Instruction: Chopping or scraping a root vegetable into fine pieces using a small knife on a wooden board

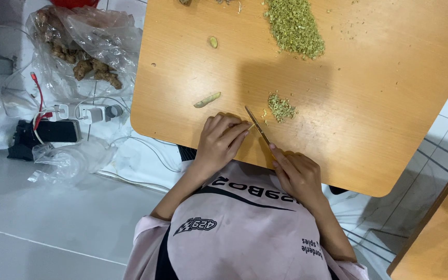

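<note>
Two hands at the table's (379, 129) near edge. Your right hand (297, 173) grips a knife (257, 125), blade angled up toward the small chopped pile (281, 107). Your left hand (219, 142) has fingers curled, pinning a small piece at the blade; the piece itself is hidden. One whole stalk (207, 99) lies just beyond the left hand. Large chopped heap (294, 26) sits at the far edge. Bag of roots (86, 49) lies on the floor, left.

My head camera looks straight down, fairly close, on the wooden table (369, 129); my own chest fills six o'clock, the tiled floor (53, 218) lies toward nine.
</note>
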